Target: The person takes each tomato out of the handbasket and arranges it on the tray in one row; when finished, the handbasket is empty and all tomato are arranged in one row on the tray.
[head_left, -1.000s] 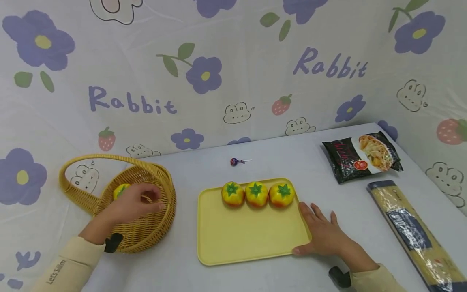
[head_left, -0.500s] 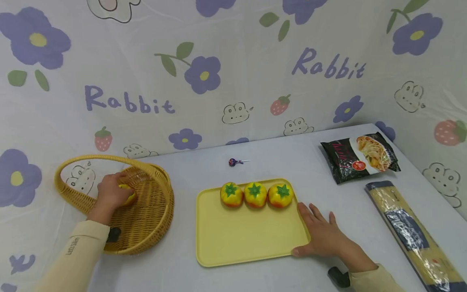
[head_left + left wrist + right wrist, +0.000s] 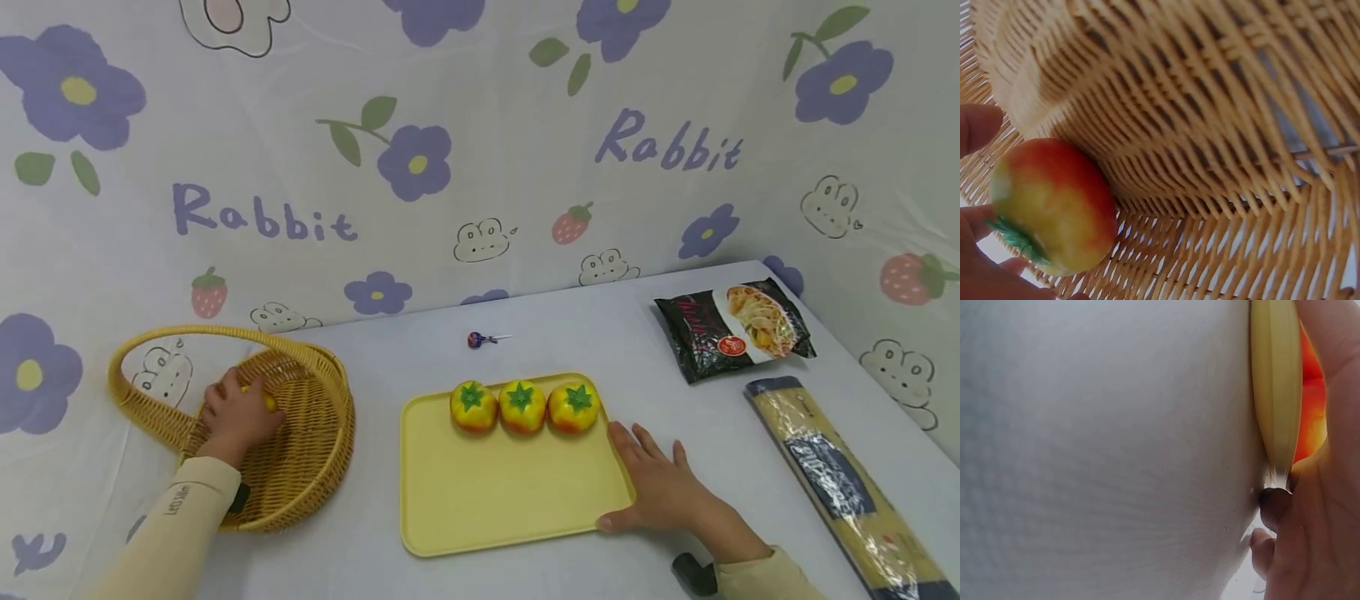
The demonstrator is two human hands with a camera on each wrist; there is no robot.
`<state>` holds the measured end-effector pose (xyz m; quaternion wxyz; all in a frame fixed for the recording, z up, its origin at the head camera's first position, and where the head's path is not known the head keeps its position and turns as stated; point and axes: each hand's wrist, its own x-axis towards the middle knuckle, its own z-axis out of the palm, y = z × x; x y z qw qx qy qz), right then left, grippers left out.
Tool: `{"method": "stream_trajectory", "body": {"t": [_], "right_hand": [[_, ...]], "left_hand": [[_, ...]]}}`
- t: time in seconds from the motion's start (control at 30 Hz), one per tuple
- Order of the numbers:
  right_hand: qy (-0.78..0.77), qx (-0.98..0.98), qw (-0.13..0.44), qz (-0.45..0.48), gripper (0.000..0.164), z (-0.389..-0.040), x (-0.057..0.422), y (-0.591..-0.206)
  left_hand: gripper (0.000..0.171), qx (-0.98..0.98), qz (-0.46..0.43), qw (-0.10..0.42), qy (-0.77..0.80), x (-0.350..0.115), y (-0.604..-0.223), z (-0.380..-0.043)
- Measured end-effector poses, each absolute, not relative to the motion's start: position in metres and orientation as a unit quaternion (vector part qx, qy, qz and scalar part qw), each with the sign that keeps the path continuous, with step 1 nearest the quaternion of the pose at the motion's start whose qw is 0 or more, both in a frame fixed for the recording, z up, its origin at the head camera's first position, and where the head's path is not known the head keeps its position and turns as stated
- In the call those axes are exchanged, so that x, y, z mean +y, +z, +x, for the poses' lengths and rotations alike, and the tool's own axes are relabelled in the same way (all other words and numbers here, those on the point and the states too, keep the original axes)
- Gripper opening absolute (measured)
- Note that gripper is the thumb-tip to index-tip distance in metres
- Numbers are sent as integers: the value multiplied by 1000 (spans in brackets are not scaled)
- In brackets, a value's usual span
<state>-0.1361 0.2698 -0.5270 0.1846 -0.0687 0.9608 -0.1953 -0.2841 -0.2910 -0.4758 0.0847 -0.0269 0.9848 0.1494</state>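
My left hand (image 3: 242, 418) is inside the wicker basket (image 3: 341, 446), over a yellow-red persimmon (image 3: 1054, 206) with a green leafy top. In the left wrist view, one digit stands apart from the fruit while other fingers lie beside its leafy top. Along the right edge of the yellow tray (image 3: 495, 500) rests my right hand (image 3: 656, 487), fingers spread, thumb at the near corner. Three similar persimmons (image 3: 522, 408) stand in a row at the tray's far edge. The right wrist view shows the tray rim (image 3: 1277, 387) beside that hand.
A lollipop (image 3: 480, 339) lies behind the tray. To the right are a black noodle packet (image 3: 731, 329) and a long clear-wrapped pack (image 3: 840, 479). The basket's tall handle (image 3: 217, 331) arches above the left hand. A patterned cloth (image 3: 450, 150) hangs behind the table.
My left hand moved left inside the basket to the persimmon, closed around it, and now shows its fingers more spread. The right hand stays at the tray's edge.
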Motion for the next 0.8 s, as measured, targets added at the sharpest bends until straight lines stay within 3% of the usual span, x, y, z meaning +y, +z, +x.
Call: {"method": "stream_trajectory", "body": {"t": [0.3, 0.63, 0.8], "right_hand": [[-195, 961, 183, -70, 134, -134, 268, -526], [-196, 962, 172, -79, 133, -135, 268, -525], [-196, 961, 181, -73, 135, -135, 269, -527]], "left_hand": [[65, 984, -23, 97, 148, -285, -477, -281], [65, 991, -25, 22, 132, -290, -477, -278], [67, 991, -27, 35, 126, -293, -478, -274]]}}
